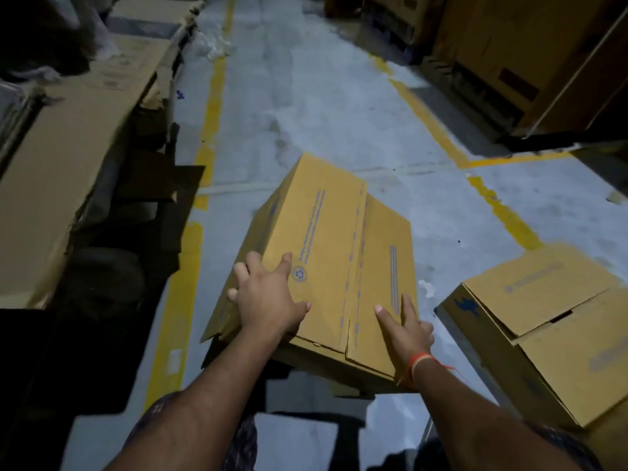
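I am standing in a dim warehouse aisle, on a grey concrete floor [306, 113] marked with yellow lines [212, 107]. A taped cardboard carton [326, 239] is sitting tilted in front of me, its near end raised off the floor between my arms. My left grip [268, 300] is spreading over the near left corner, outer fingers hooking over the edge; my right grip [407, 331] is clasping the near right edge, thumb and forefinger lying on top. The board is looking stiff but smooth, probably slippery, so I am judging the corners and underside the safest holds. A second carton [543, 334] is lying just right; flattened cardboard sheets [68, 158] are lining the left.
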Tool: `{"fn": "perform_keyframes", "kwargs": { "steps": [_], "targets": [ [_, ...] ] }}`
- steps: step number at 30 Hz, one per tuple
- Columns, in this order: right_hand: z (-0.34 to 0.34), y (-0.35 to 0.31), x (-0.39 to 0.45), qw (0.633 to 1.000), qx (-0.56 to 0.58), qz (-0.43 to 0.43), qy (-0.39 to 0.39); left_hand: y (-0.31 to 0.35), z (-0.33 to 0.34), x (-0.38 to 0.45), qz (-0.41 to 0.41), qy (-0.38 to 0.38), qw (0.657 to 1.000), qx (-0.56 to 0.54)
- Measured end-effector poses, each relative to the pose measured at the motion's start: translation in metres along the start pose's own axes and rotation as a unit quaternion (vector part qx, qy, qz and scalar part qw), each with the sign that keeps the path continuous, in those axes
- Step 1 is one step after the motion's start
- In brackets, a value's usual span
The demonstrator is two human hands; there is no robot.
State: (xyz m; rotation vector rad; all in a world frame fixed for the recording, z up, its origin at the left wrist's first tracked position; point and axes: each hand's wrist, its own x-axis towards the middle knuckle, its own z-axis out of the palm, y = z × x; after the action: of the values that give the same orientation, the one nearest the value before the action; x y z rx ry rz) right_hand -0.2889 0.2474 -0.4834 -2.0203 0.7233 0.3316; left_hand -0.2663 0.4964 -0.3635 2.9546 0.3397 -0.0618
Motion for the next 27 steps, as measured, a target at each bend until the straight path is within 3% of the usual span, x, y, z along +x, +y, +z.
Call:
{"fn": "perform_keyframes", "kwargs": {
  "steps": [4,7,13,19,23,27],
  "targets": [
    [-0.011,-0.005,0.019,0.998,-0.011,0.066,0.0,0.027,0.005,0.003,0.051,0.003,0.999,0.011],
    [-0.019,-0.016,0.029,0.997,-0.031,0.068,-0.014,0.038,0.005,0.014,0.059,-0.009,0.997,-0.052],
    [-0.023,-0.052,0.016,0.998,-0.022,-0.06,-0.012,0.052,0.015,0.017,0.117,-0.108,0.939,-0.304],
    [-0.05,-0.076,-0.015,0.979,0.007,-0.199,-0.035,0.085,0.044,0.001,0.177,-0.162,0.937,-0.252],
    [-0.083,-0.068,-0.015,0.968,-0.114,-0.22,-0.042,0.081,0.06,0.011,0.118,-0.183,0.952,-0.214],
    [-0.111,-0.047,-0.004,0.976,-0.109,-0.184,-0.044,0.058,0.065,0.036,-0.024,-0.162,0.965,-0.206]
  ]
}}
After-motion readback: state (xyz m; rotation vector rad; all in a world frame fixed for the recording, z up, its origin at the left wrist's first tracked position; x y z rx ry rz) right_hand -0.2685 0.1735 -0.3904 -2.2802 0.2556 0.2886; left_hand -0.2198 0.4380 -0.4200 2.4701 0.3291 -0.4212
